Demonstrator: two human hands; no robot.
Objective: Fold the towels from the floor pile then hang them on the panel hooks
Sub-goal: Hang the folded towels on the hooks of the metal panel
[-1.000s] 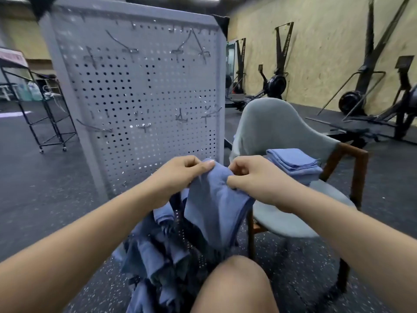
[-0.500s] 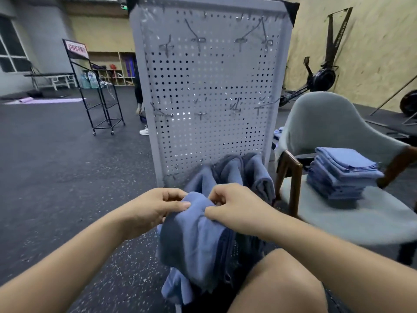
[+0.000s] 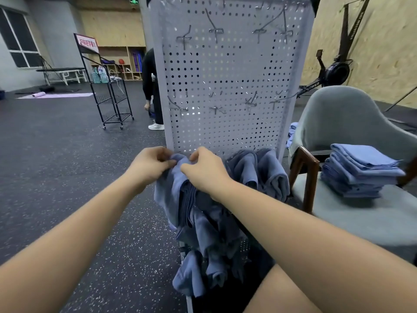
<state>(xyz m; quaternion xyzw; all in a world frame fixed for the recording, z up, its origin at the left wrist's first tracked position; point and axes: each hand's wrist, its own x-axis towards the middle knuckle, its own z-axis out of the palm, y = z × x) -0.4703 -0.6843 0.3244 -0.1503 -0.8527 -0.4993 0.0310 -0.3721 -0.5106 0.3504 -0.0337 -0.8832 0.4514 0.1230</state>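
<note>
Blue terry towel is held up in front of the person, low centre of view, just before the bottom edge of the panel. Left hand pinches its top edge, fingers curled, thumb against fingertips. Right hand pinches the same edge just beside it, fingers curled too. The two hands are close together, nearly touching. The towel hangs down from the pinch in bunched vertical folds.

A heap of crumpled blue towels sits behind and right of the held one, at the foot of the panel. More crumpled blue cloth hangs below the hands. Cannot tell what the heap rests on.

Grey perforated metal panel stands upright right behind the hands. Bare metal wire hooks stick out in a top row and a middle row, nothing on them.

Grey upholstered chair with brown wooden arms stands right of the panel. A neat stack of folded blue towels lies on its seat. Person's bare knee shows bottom right.

Dark speckled rubber floor all around. Black wire rolling rack stands well to the left. A person in black clothes and white shoes is partly hidden behind the panel's left edge. Black exercise machine stands against the chipboard wall at right.
</note>
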